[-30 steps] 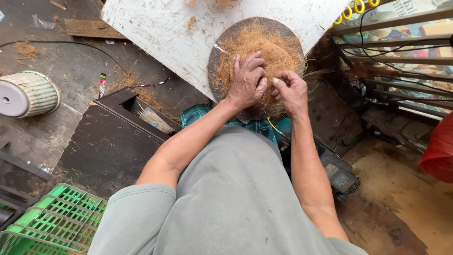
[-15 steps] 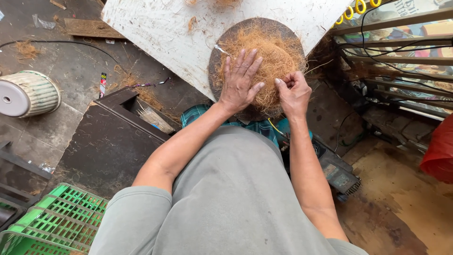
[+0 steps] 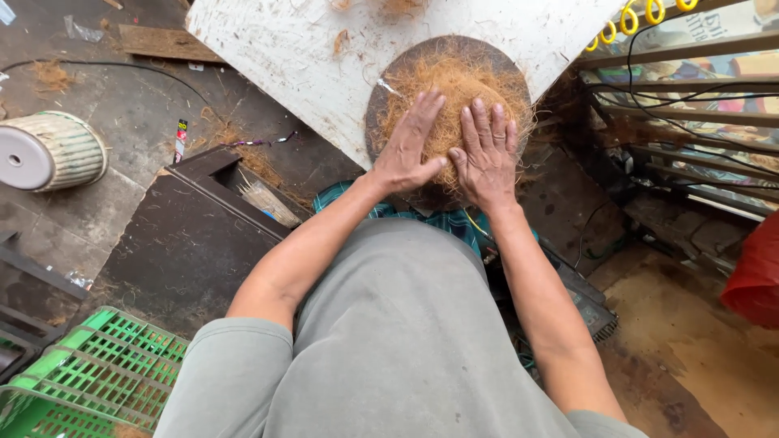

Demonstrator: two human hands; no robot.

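On the round brown disc (image 3: pixel 389 97) ahead, I see a mound of coconut fibre (image 3: pixel 454 89); my left hand (image 3: pixel 410 146) and right hand (image 3: pixel 487 150) press flat on it, fingers spread, side by side.

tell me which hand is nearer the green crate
Left. The left hand presses the coir pile's left side, toward the green crate; the right hand lies beyond it.

Your one camera sits on your head, looking steeply down over your chest, close above your left hand (image 3: pixel 410 150) and right hand (image 3: pixel 485 154).
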